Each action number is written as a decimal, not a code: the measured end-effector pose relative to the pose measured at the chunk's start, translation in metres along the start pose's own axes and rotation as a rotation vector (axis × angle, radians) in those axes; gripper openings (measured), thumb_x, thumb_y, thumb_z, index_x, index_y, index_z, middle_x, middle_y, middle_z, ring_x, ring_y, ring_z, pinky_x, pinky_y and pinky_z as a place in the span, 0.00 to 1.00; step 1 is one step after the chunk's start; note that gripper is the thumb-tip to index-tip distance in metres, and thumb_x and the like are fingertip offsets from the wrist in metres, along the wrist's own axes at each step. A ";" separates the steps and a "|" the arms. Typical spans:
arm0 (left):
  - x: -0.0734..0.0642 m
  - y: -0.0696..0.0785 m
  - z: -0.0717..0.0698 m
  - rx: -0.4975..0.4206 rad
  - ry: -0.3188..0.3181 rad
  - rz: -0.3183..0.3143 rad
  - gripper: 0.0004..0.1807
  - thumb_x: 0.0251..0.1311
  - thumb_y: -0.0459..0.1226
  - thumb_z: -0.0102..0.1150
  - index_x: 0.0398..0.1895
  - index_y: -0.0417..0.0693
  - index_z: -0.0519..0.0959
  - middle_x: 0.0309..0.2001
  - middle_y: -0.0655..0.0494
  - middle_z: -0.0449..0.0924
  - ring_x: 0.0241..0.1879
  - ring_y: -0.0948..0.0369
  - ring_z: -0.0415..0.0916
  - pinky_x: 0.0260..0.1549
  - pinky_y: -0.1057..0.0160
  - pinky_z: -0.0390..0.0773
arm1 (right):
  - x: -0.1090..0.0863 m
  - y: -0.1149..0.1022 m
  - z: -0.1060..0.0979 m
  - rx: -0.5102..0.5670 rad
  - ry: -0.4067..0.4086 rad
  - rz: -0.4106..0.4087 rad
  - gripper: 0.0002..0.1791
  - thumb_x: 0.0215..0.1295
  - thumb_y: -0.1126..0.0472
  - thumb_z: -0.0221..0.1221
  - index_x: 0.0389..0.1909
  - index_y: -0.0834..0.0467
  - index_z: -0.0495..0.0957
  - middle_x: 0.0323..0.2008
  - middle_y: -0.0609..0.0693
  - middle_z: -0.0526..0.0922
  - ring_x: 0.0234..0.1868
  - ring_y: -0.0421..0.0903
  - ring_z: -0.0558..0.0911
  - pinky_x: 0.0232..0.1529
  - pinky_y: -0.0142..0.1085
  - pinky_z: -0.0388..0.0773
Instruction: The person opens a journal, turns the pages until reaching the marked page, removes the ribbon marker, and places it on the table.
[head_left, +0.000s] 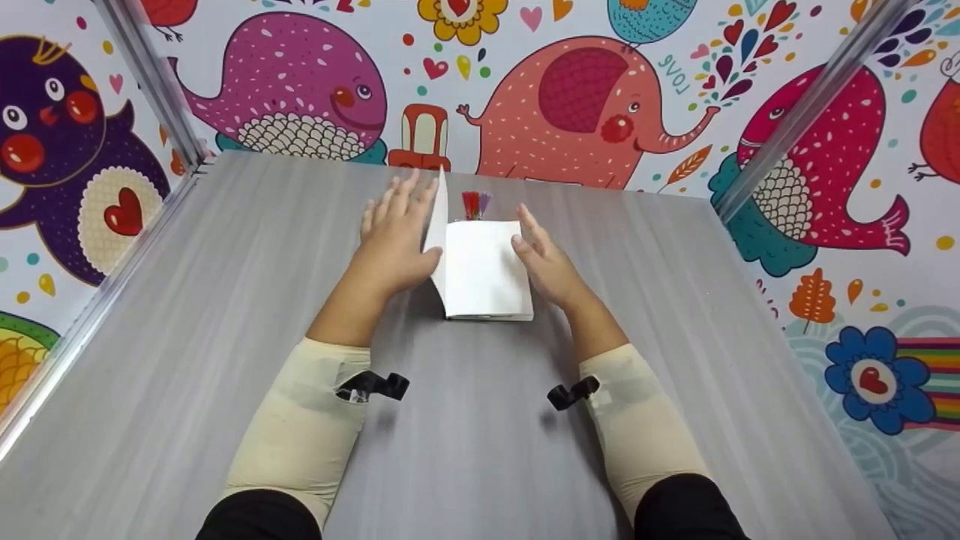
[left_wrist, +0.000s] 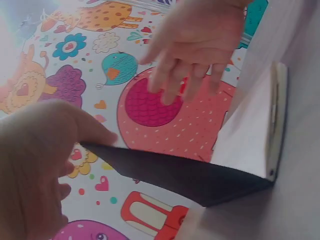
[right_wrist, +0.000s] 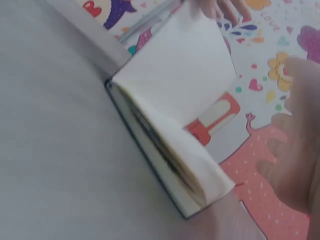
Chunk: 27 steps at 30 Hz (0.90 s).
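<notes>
A small notebook [head_left: 491, 270] with white pages and a dark cover [left_wrist: 170, 172] lies in front of me, its left cover standing almost upright. My left hand [head_left: 394, 244] is at the outer side of that raised cover, fingers extended, with the thumb at its edge. To the right of the pages, my right hand [head_left: 551, 266] has its fingers straight and holds nothing. Red tassels [head_left: 470, 204] and a purple tassel [head_left: 484, 202] stick out beyond the notebook's far edge. Something dark and thin [right_wrist: 160, 145] shows between the pages in the right wrist view.
The notebook lies on a grey wood-grain table [head_left: 465, 435]. Panels printed with cartoon animals, such as an elephant [head_left: 570, 120], stand behind and along both sides, joined by metal corner posts [head_left: 161, 82]. Black wrist straps [head_left: 382, 385] jut inward from both sleeves.
</notes>
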<state>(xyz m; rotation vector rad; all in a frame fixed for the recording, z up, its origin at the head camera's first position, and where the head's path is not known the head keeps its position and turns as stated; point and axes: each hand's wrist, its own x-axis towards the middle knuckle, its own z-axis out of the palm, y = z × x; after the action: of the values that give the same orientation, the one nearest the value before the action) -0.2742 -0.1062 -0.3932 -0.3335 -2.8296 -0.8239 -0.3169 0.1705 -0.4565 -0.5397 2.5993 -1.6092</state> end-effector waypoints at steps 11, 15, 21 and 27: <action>-0.005 -0.023 -0.006 0.259 -0.030 -0.081 0.59 0.57 0.53 0.79 0.88 0.59 0.54 0.89 0.45 0.42 0.88 0.40 0.37 0.82 0.27 0.39 | 0.005 0.025 0.006 -0.522 -0.064 0.003 0.55 0.69 0.30 0.61 0.89 0.44 0.47 0.90 0.45 0.44 0.90 0.54 0.42 0.85 0.67 0.44; -0.008 -0.030 -0.008 0.286 -0.047 -0.090 0.60 0.57 0.56 0.79 0.88 0.58 0.54 0.89 0.43 0.44 0.88 0.39 0.39 0.82 0.26 0.41 | 0.004 0.027 0.006 -0.586 -0.085 0.006 0.56 0.68 0.30 0.62 0.89 0.44 0.47 0.90 0.46 0.44 0.90 0.54 0.42 0.84 0.69 0.45; -0.005 -0.041 -0.001 0.291 -0.077 -0.096 0.60 0.57 0.57 0.78 0.88 0.57 0.54 0.88 0.42 0.45 0.88 0.39 0.40 0.82 0.27 0.41 | 0.005 0.027 0.007 -0.659 -0.120 0.007 0.56 0.67 0.29 0.62 0.89 0.44 0.48 0.90 0.47 0.44 0.90 0.56 0.42 0.83 0.70 0.46; -0.002 -0.055 0.018 0.276 -0.129 -0.094 0.59 0.59 0.59 0.76 0.88 0.57 0.55 0.88 0.43 0.45 0.88 0.40 0.39 0.83 0.28 0.38 | 0.007 0.031 0.012 -0.733 -0.154 -0.001 0.58 0.67 0.29 0.63 0.89 0.47 0.47 0.90 0.49 0.45 0.90 0.59 0.44 0.84 0.69 0.46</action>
<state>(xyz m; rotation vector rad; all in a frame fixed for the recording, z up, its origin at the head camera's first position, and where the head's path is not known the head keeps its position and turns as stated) -0.2889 -0.1421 -0.4368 -0.2220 -3.0470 -0.4313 -0.3288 0.1701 -0.4881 -0.6453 2.9916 -0.5270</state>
